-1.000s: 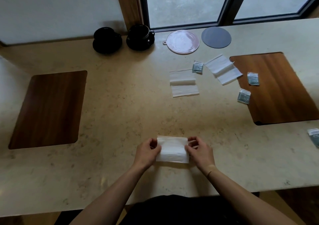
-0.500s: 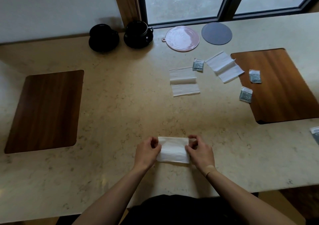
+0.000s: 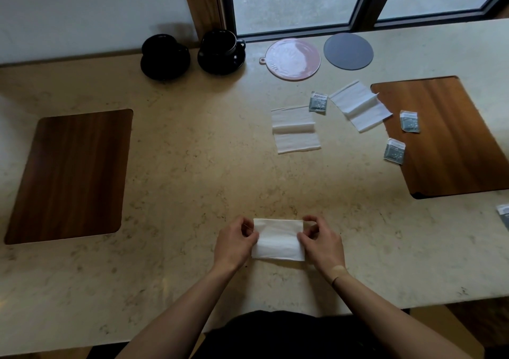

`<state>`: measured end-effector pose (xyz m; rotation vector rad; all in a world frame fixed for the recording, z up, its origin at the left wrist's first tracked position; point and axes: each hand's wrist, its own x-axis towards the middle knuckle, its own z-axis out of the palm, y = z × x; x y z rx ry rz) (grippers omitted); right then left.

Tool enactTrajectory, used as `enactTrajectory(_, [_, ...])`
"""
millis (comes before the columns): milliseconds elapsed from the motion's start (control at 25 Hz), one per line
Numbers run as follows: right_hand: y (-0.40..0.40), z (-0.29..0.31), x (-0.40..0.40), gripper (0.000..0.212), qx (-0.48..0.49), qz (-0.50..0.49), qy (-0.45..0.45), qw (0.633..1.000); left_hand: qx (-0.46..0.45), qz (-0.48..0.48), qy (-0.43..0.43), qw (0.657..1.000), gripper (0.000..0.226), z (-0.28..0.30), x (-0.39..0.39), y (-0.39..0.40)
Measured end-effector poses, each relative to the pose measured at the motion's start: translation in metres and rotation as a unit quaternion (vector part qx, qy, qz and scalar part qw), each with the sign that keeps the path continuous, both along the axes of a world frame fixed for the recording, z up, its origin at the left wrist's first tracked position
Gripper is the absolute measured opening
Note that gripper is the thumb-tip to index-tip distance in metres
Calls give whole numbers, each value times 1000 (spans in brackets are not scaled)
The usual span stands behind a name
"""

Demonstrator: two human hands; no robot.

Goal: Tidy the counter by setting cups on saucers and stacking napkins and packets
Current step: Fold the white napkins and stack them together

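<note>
Napkin (image 3: 278, 239) lies folded on the desk (image 3: 192, 165) near its front edge, pinched at each end by the left hand (image 3: 236, 241) and right hand (image 3: 321, 241), likely to square the fold for stacking.

Both bare forearms extended forward from the bottom edge and converged toward the centre. The left hand (image 3: 235, 244) had its fingers curled, pinching the left end of a white folded paper napkin (image 3: 278, 239). The right hand (image 3: 322, 244) pinched the opposite end likewise, thumbs inward.
</note>
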<state>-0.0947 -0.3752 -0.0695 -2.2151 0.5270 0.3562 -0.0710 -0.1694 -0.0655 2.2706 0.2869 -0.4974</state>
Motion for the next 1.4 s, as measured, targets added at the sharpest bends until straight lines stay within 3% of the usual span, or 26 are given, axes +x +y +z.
enactTrajectory(960, [-11,-1,11,36,-57,-4,28,998,27,-50,2,998,18,-9,9,7])
enactTrajectory(1120, [-26,2,35,29,-104,23,1,994,42,-47,-31,998,12,-8,28,9])
enactTrajectory(1400, [-56,6,113,31,-111,66,-50,990,72,-96,-100,988,22,-11,103,-19])
